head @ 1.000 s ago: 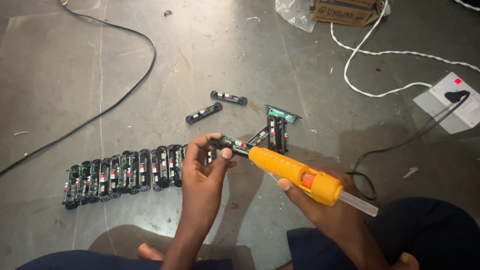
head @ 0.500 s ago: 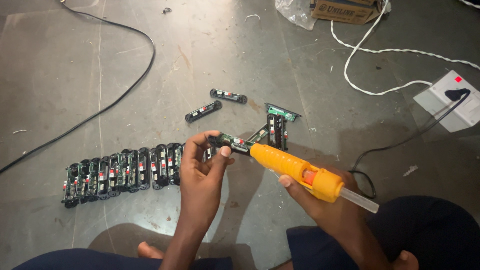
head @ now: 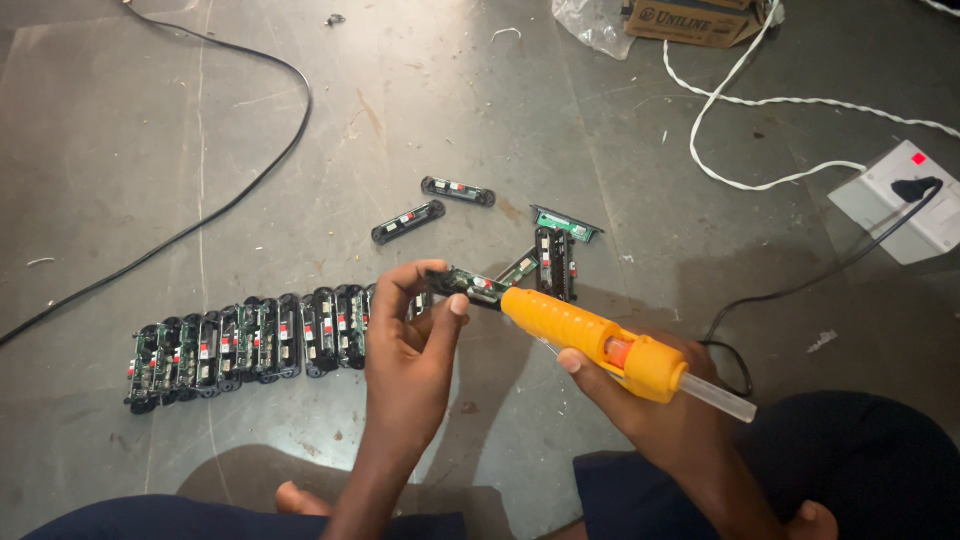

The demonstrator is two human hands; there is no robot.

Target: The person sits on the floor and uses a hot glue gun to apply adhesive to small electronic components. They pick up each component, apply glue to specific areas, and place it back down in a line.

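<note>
Board: small black-framed circuit board (head: 470, 283), green and red parts.
Left hand (head: 410, 345): pinching my board.
Right hand (head: 650, 400): gripping yellow glue gun (head: 590, 340), nozzle touching board.

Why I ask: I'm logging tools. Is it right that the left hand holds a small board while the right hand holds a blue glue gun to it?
Not quite: the glue gun is orange-yellow, not blue, as the head view shows. The left hand does hold a small board, and the right hand holds the gun to it.
</note>
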